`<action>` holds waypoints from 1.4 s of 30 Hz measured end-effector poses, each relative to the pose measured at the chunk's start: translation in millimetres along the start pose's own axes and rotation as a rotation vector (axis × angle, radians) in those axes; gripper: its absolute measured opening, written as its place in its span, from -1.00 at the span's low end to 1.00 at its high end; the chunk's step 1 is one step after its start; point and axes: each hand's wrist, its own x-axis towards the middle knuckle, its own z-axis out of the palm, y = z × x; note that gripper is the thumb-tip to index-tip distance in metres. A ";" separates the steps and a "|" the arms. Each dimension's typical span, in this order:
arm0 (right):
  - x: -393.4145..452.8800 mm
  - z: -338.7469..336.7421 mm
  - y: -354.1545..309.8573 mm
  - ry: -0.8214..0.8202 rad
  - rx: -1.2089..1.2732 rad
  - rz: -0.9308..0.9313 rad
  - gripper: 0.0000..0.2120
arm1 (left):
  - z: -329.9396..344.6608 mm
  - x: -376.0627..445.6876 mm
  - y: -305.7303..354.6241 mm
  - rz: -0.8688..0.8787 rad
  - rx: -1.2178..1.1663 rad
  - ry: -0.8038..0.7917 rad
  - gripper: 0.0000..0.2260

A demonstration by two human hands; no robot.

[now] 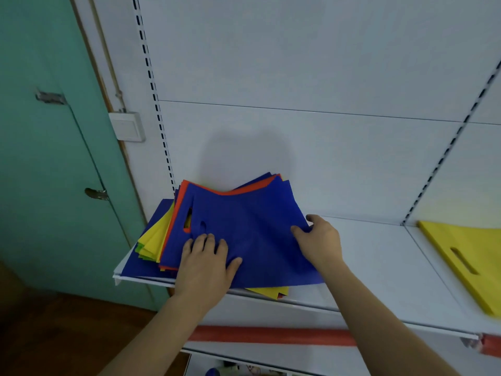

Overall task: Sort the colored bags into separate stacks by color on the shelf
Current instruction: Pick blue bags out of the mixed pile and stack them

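Note:
A mixed pile of flat bags lies at the left end of the white shelf (379, 267). On top is a blue bag (244, 221) with a cut-out handle. Red (177, 210), yellow (154, 237) and green (139, 249) bag edges stick out beneath it, and another blue bag (141, 267) lies at the bottom. My left hand (206, 264) rests flat on the top blue bag near its handle hole. My right hand (318, 240) pinches the right edge of that blue bag, thumb on top. A single yellow bag (466, 256) lies on the shelf at the far right.
The shelf has a white back panel (298, 77) and slotted uprights (151, 85). A teal door (48, 158) and a wall switch (127, 126) stand to the left. A red strip (271, 335) runs below the shelf's front edge.

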 end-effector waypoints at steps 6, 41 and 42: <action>6.8 0.0 4.4 -0.047 -0.118 -0.020 -0.85 | 6.0 1.2 3.0 0.041 -0.090 0.000 -0.44; 1.3 -66.5 16.0 0.309 0.449 -0.311 -0.71 | -57.7 84.0 -32.9 -0.154 -1.473 0.365 -0.75; 0.5 -61.7 21.1 0.267 0.440 -0.302 -0.75 | -50.4 80.3 -31.5 -0.168 -1.454 0.329 -0.73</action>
